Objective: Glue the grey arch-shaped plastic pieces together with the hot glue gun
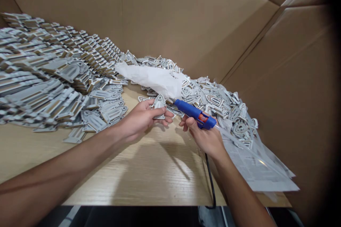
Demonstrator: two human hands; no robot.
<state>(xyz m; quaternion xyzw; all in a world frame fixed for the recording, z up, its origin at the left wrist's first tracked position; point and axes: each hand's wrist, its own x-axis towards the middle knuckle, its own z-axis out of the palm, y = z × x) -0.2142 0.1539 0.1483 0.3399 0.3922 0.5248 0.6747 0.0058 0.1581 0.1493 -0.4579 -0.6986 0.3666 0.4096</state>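
My left hand [142, 118] pinches a small grey arch-shaped piece [160, 104] with a pointed top, thumb across its lower part. In my right hand [205, 134] is a blue glue gun [193, 111] with an orange part inside and a clear glue stick [231, 135] running out of its back. The gun's nozzle [172, 99] points left, close beside the grey piece; whether they touch I cannot tell. Behind the held piece lies a crumpled white sheet [156, 78].
Many similar grey pieces stand in stacked rows [50, 88] on the left. A loose heap of pieces [213, 95] spreads at the back right, partly over printed papers [261, 173]. A black cord [210, 177] drops over the table [144, 170] edge. Cardboard walls [173, 14] enclose the back.
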